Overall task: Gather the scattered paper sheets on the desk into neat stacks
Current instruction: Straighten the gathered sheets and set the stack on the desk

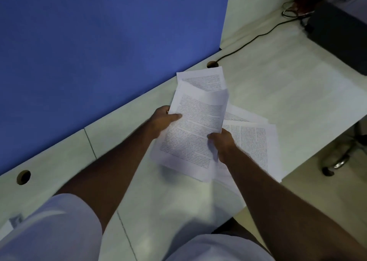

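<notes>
Head view, and I start at my fingers: my left hand (165, 120) pinches the left edge of the bundle of sheets (190, 133), thumb on the printed face, the rest hidden underneath. My right hand (221, 144) clamps the lower right edge the same way, thumb on top. So both hands are closed on the paper, one on each side, which I judge is the hold for squaring the edges together. The bundle isn't square yet: one page (204, 80) pokes out crooked at the far end and the top sheet's corner curls over. It's lifted a little off the surface (278, 82), with its shadow below.

Moving outward, more loose sheets (256, 141) lie fanned on the surface just beside and under my right hand, near the front edge, not yet gathered. I'd say I'm partway through.

Further out, a black cable (248, 42) runs to a grommet hole (212, 64), a dark box (341, 36) sits at the far right, and a blue partition (99, 52) stands behind. A chair base (337, 163) shows on the floor.
</notes>
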